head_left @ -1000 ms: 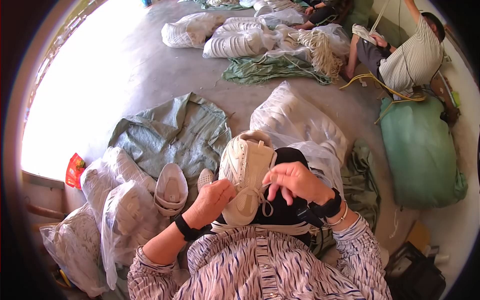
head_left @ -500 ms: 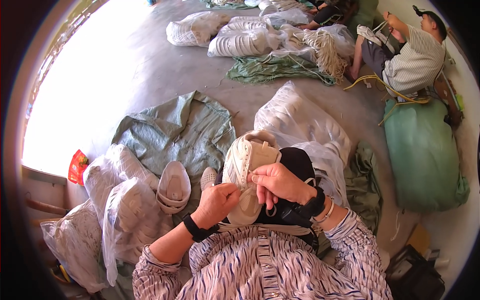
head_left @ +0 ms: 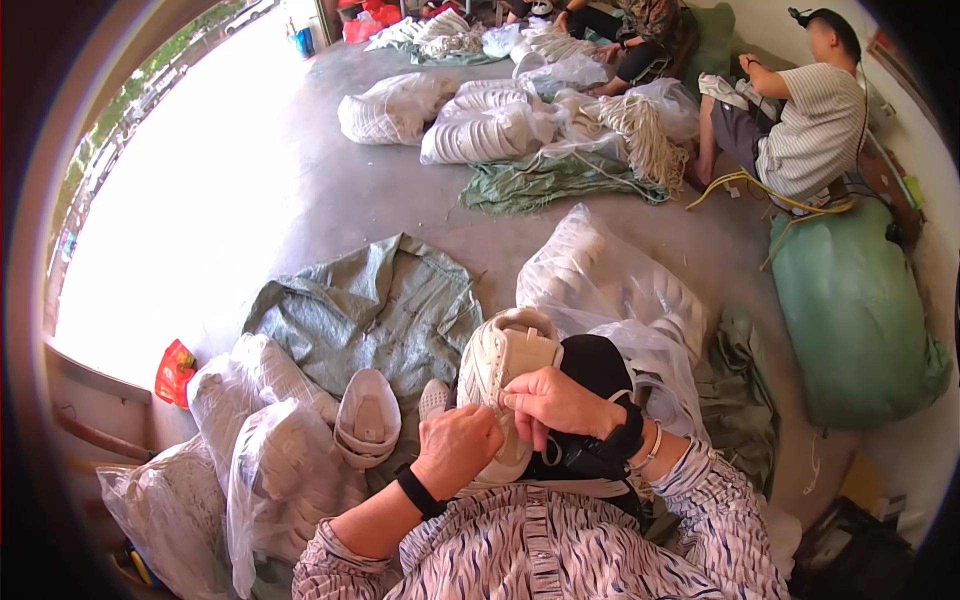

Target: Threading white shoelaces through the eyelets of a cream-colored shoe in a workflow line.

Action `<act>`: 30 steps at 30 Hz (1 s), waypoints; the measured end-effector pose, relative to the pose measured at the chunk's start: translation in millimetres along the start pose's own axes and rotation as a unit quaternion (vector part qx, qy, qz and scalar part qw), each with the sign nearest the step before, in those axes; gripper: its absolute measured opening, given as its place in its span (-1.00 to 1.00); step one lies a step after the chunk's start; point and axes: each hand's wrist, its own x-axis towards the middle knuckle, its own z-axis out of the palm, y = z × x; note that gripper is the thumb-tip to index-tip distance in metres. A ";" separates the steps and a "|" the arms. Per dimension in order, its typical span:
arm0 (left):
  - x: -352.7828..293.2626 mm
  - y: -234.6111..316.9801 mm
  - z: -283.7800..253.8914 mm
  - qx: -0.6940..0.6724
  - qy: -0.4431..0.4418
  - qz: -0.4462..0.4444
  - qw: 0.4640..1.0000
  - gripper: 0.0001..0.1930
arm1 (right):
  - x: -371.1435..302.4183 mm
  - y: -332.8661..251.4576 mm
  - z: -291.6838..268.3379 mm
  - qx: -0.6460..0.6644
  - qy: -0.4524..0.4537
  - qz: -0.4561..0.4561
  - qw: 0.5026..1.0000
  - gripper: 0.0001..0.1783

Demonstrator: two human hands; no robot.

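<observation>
A cream sneaker (head_left: 530,345) rests on my lap, its heel opening pointing away from me. My right hand (head_left: 560,405) is closed in a pinch at the eyelet edge of the shoe. A thin pale shoelace (head_left: 552,455) loops out below that hand. My left hand (head_left: 460,445) is curled shut beside the shoe's left side, close to the right fingertips; what it grips is hidden. The toe of the sneaker is partly covered by both hands. Left of my lap, pale stacked shoe pieces (head_left: 368,415) stand by a small perforated piece (head_left: 433,398).
Clear plastic bags of shoes (head_left: 285,465) lie at my left, another bag (head_left: 600,270) ahead. A green woven sheet (head_left: 370,310) is spread on the floor. A full green sack (head_left: 850,320) stands at right, near a seated co-worker (head_left: 810,120). Bundled laces (head_left: 645,145) lie farther off.
The view has tilted up, so the scene sits lower and more of the far floor shows. My left hand has come slightly closer to the right one; the right still pinches at the shoe.
</observation>
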 end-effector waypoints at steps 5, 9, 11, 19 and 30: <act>-4.1 -12.3 7.3 -0.258 -0.037 -0.122 0.958 -0.80 | -4.9 4.9 10.4 0.007 0.033 0.003 0.999 -0.69; 1.8 -5.4 2.2 -0.180 -0.035 -0.077 0.980 -0.78 | -1.9 11.7 2.4 0.077 -0.006 -0.008 0.997 -0.71; 6.7 -0.7 -2.3 -0.062 -0.046 -0.035 0.996 -0.75 | -1.4 12.2 0.0 0.056 -0.009 -0.011 0.998 -0.71; -1.5 -28.1 -3.0 -0.250 -0.118 -0.105 0.955 -0.77 | 2.1 -4.0 7.3 -0.144 0.068 -0.046 0.986 -0.74; 28.4 -18.8 -36.2 0.007 -0.024 0.127 0.992 -0.54 | 7.5 10.2 26.7 -0.506 0.129 -0.153 0.839 -0.78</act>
